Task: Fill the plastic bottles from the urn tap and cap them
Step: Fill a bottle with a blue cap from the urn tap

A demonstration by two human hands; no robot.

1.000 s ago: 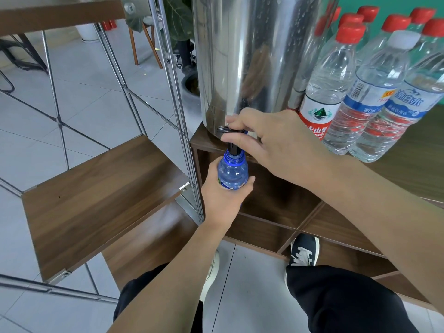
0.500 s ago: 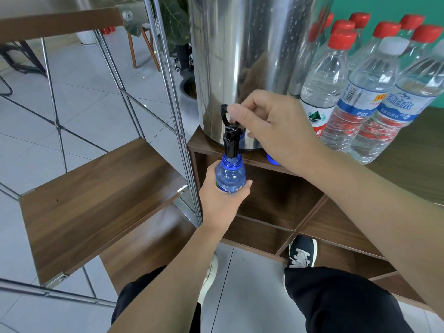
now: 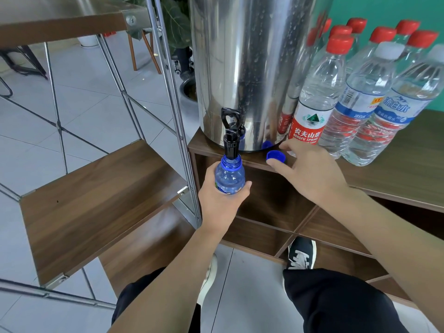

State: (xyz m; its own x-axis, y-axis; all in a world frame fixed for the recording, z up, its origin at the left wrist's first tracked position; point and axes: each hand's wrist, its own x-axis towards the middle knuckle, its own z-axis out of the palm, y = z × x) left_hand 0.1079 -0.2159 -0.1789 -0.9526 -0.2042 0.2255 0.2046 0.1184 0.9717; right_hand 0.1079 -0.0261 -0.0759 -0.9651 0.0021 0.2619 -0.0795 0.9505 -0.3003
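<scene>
Wooden desk under urn; left grip clenched on bottle beneath tap (to catch water); right grip released, fingers at cap.

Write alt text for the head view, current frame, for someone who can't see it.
A person's left hand grips a small blue bottle with its open neck under the black tap of a steel urn, while the right hand reaches for a loose blue cap on the wooden shelf. Capped clear bottles stand right of the urn.
</scene>
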